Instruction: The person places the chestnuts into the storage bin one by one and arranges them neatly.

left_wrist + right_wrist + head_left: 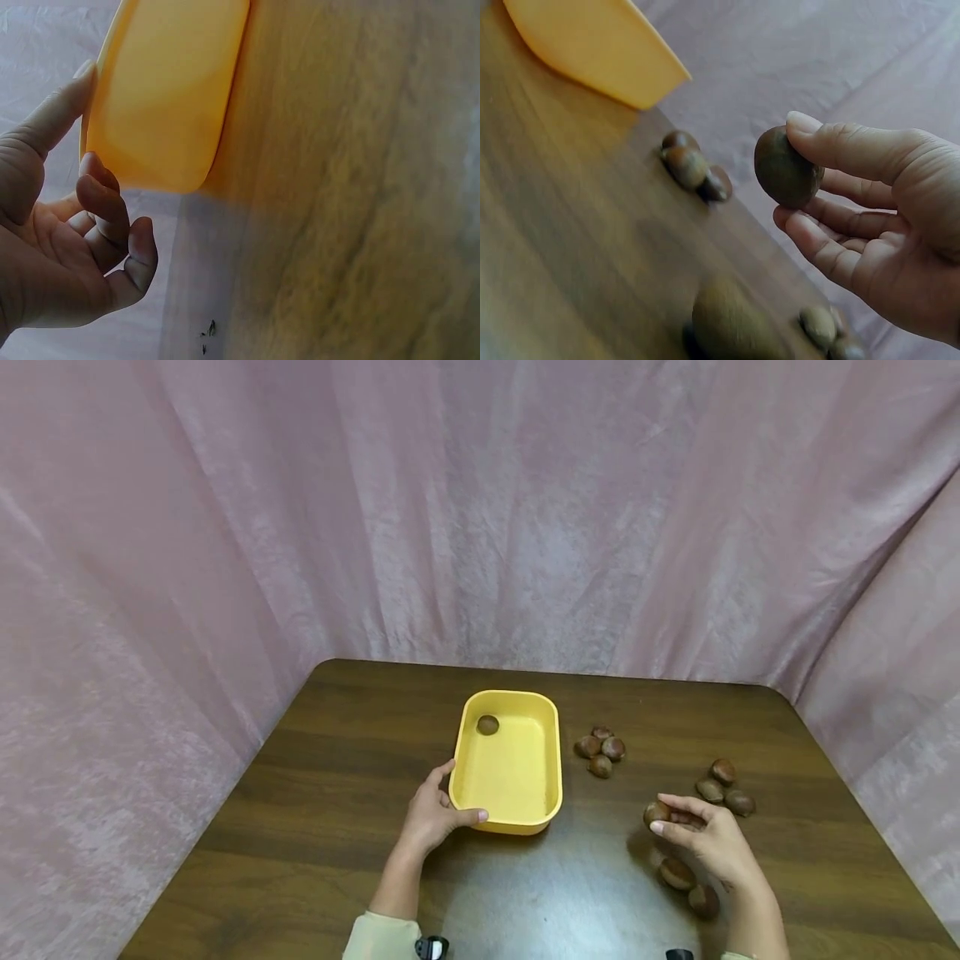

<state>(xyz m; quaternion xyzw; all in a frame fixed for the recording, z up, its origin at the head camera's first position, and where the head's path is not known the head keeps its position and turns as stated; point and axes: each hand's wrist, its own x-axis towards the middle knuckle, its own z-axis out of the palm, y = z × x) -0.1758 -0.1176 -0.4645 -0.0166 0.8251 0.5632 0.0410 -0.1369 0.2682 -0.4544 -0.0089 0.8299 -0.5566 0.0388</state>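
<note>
My right hand (712, 839) pinches a brown chestnut (784, 166) between thumb and fingertips, raised above the table. Below that hand lie more chestnuts (677, 873), partly hidden by it in the head view. On the left, my left hand (435, 814) holds the near left corner of a yellow plastic tray (558, 777), its thumb (472, 817) at the near rim and a finger along the left side. One chestnut (487, 725) sits inside the tray near its far left corner. In the left wrist view the other fingers (105, 202) curl beside the tray wall.
A small cluster of chestnuts (588, 746) lies just right of the tray. Another group of three chestnuts (709, 790) rests farther right, beyond the right hand. The dark wooden table (300, 827) has a pink curtain (525, 527) behind it and at both sides.
</note>
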